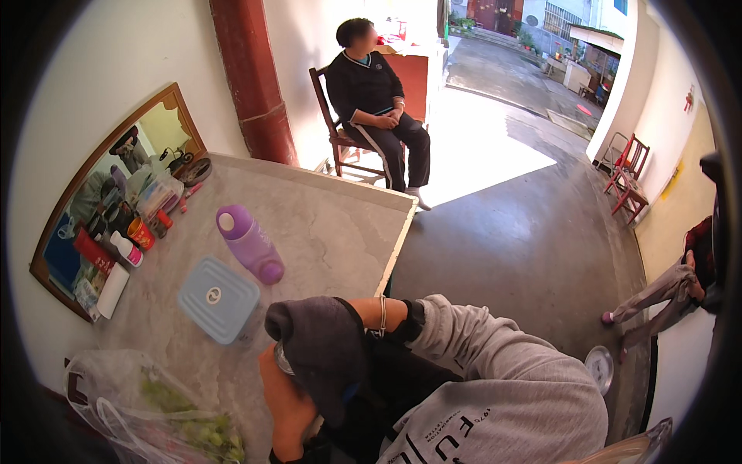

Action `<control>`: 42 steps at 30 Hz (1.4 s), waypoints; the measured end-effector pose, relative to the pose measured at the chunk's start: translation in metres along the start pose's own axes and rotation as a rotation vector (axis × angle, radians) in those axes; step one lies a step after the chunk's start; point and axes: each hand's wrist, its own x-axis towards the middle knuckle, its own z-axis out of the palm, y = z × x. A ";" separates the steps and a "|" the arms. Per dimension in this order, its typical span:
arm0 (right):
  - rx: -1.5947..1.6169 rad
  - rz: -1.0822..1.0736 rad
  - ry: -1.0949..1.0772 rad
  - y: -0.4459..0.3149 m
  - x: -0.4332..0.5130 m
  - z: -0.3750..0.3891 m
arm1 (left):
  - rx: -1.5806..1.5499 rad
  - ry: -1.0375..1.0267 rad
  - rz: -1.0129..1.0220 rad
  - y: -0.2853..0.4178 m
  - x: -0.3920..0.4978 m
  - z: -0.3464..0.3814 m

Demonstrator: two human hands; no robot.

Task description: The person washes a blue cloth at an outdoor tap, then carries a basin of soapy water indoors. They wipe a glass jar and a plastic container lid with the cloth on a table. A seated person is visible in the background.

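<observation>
My left hand (285, 397) grips a shiny, rounded vessel (283, 358), of which only a small curved part shows. A dark grey cloth (327, 342) drapes over that vessel. My right hand (360, 312) reaches into the cloth, and its fingers are hidden there. Just beyond my hands, on the grey tabletop (324, 232), lies a lidded food box (219, 298) with a pale blue top. A purple bottle (250, 245) is behind the box. Left of my left hand sits a clear plastic bag (130, 400) with green produce inside.
A wood-framed mirror (174, 95) leans on the wall, with a white bottle (126, 248) and an orange cup (141, 232) before it. Someone (371, 81) sits on a chair past the table edge (400, 243). Another person (672, 290) stands at right, near a metal basin (599, 370).
</observation>
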 end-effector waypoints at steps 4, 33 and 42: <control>0.070 0.101 -0.036 -0.009 0.006 0.000 | 0.109 0.002 0.039 -0.008 0.003 0.000; 0.106 0.125 0.373 0.007 -0.038 0.071 | 0.204 0.005 0.004 0.004 0.010 0.006; 0.107 0.136 0.492 0.021 -0.046 0.093 | 0.023 0.012 -0.029 0.002 0.008 0.007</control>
